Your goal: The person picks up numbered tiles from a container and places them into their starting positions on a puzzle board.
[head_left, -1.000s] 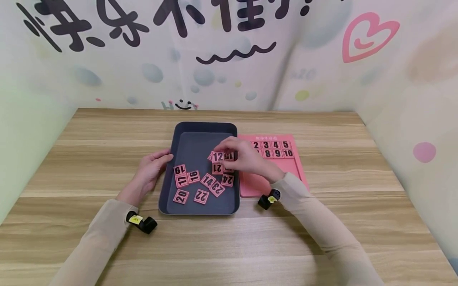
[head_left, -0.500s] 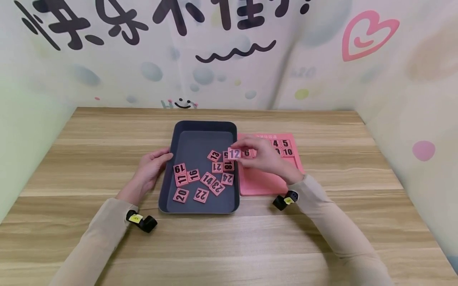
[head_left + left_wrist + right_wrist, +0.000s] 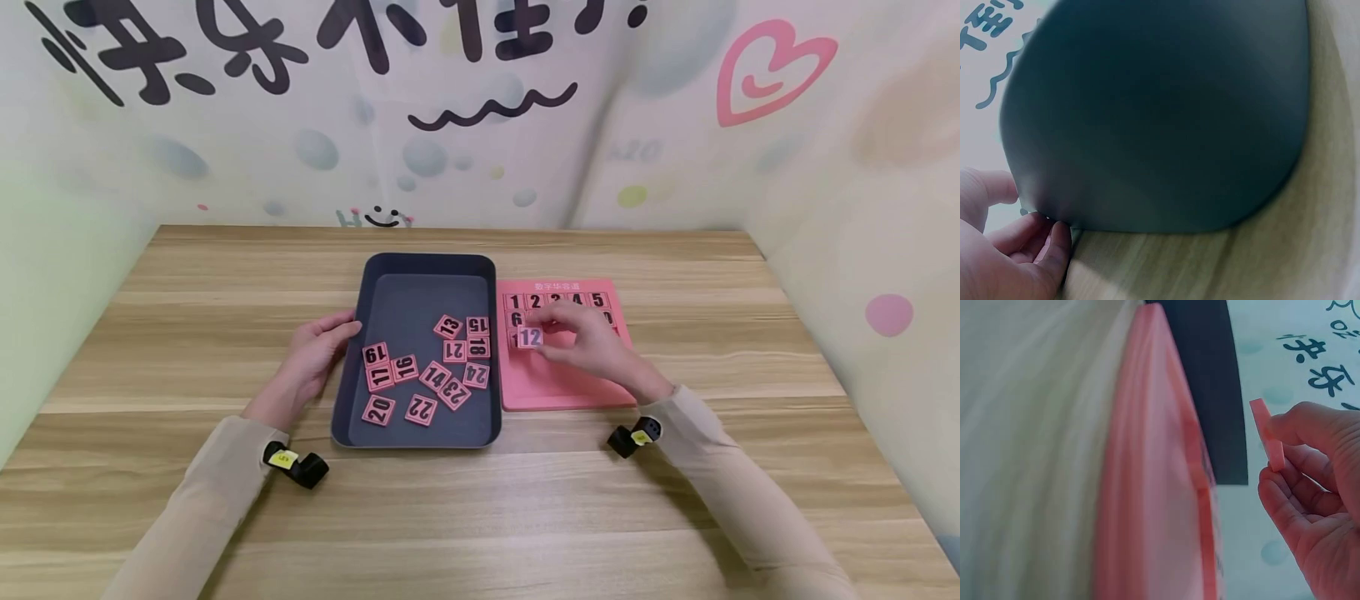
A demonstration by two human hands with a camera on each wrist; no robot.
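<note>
My right hand [image 3: 588, 340] pinches a pink number tile marked 12 [image 3: 530, 337] between thumb and fingers, over the left part of the pink puzzle board [image 3: 562, 387]. In the right wrist view the held tile [image 3: 1267, 434] appears edge-on, apart from the board. Tiles 1 to 5 line the board's top row; the row below is partly covered by my hand. Another tile's edge shows just left of the 12. My left hand [image 3: 311, 358] grips the left rim of the dark tray [image 3: 416, 292], thumb at the rim, fingers against its side [image 3: 1147, 156].
Several loose number tiles lie in the lower half of the tray, among them 13 [image 3: 447, 326], 20 [image 3: 378, 410] and 22 [image 3: 421, 409], turned various ways. The tray stands right against the board's left side. A printed wall cloth [image 3: 450, 192] rises behind the wooden table [image 3: 480, 517].
My right hand has carried the 12 tile rightward out of the tray, over its right rim, to above the board. My left hand has stayed at the tray's left rim.
</note>
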